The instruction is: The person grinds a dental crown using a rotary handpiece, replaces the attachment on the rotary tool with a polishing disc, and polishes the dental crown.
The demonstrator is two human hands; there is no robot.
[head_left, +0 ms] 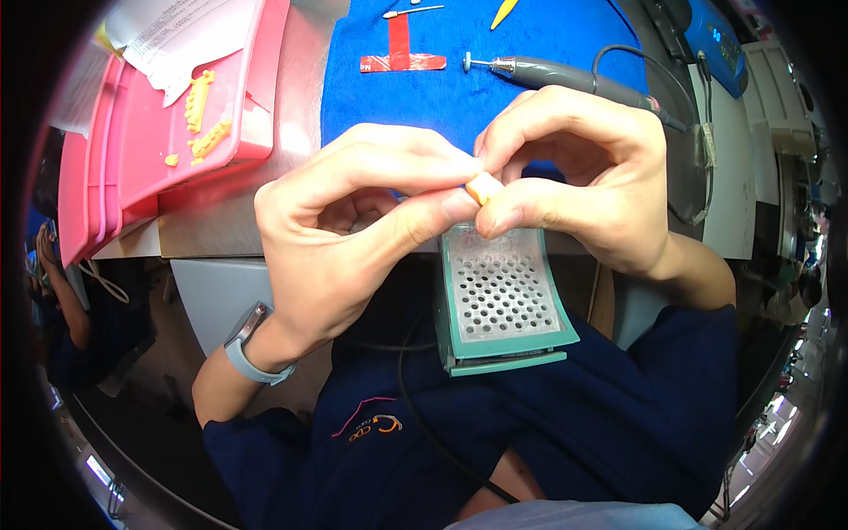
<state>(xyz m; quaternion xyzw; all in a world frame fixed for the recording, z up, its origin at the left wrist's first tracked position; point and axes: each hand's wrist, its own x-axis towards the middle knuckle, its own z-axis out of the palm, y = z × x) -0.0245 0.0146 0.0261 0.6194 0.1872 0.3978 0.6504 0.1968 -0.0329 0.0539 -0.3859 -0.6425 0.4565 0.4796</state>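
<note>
A small cream-and-orange piece (484, 187), tooth-like in size, is pinched between both hands above the table edge. My left hand (353, 208) comes from the left, thumb and forefinger pressed on the piece's left side. From the right, my right hand (587, 177) grips it too, its thumb covering part of the lower side. Just below the fingers stands a green-framed box with a perforated metal top (508, 296). Beyond my hands, a grey rotary handpiece (565, 78) with a small disc at its tip lies on a blue towel (353, 106), touched by neither hand.
Pink trays (132, 177) at the left hold orange toothed pieces (200, 102) and a printed paper (190, 44). Red tape strips (402, 62), a thin metal bur (413, 12) and a yellow tool (504, 12) lie on the towel. A blue control unit (717, 44) stands far right, with cables nearby.
</note>
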